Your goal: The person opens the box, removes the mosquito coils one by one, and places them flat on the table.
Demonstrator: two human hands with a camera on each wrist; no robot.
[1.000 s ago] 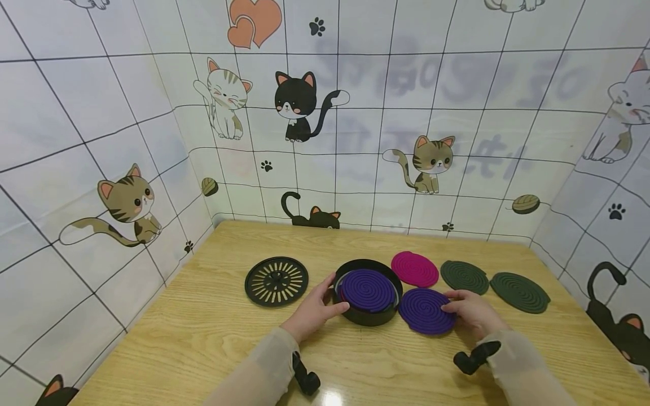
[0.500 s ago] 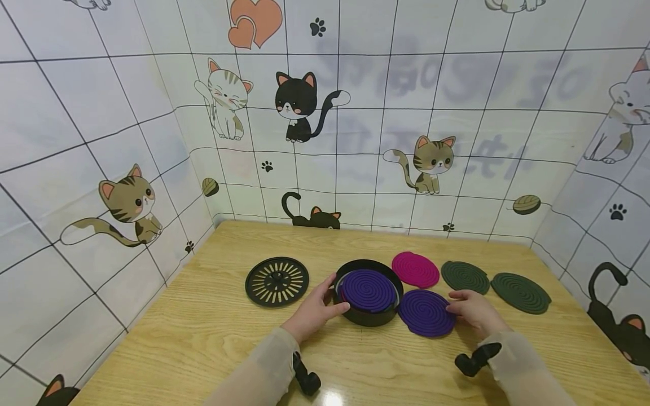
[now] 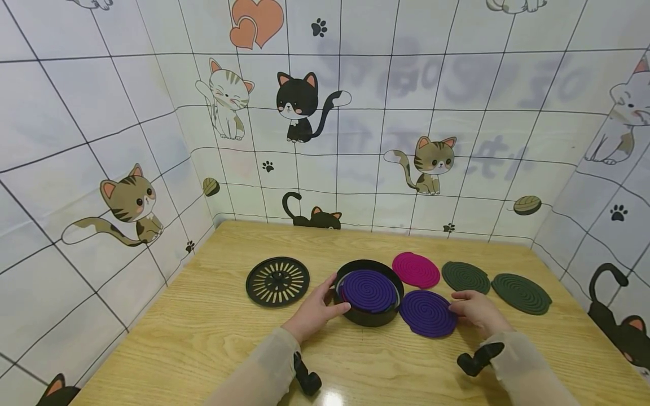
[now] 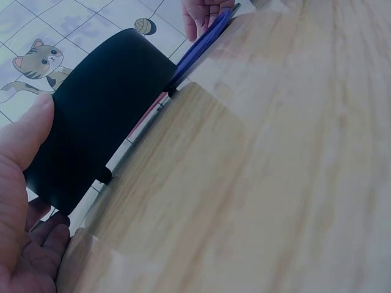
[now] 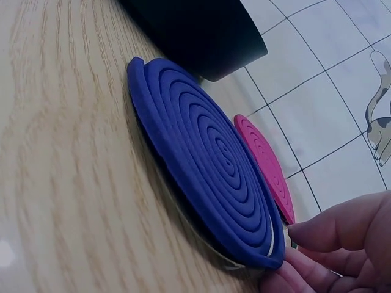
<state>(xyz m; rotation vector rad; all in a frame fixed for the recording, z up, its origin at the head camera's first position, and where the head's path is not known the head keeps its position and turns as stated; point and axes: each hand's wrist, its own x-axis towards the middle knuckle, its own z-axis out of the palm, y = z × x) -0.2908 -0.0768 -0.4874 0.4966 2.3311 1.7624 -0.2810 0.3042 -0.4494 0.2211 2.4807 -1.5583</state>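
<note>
A round black mosquito coil holder (image 3: 369, 319) sits mid-table with a purple mosquito coil (image 3: 368, 290) lying inside it. My left hand (image 3: 316, 311) grips the holder's left side; in the left wrist view the thumb (image 4: 40, 122) lies along its wall while the fingers curl below. To the right of the holder, a second purple coil (image 3: 427, 313) lies close over the table, a dark gap under its near edge in the right wrist view. My right hand (image 3: 477, 313) pinches this coil's right edge, thumb (image 5: 314, 232) on one side and fingertips on the other.
The slotted black lid (image 3: 277, 282) lies left of the holder. Behind the right-hand coil is a pink coil (image 3: 416, 269); two dark green coils, one nearer (image 3: 465, 277) and one farther right (image 3: 521, 294), lie beside it. Cat-patterned walls (image 3: 355, 129) enclose the wooden table (image 3: 213, 338).
The right thumb has slid back from the top of the purple coil to its right edge. The coil has shifted very slightly toward me. The left hand and the holder have stayed put.
</note>
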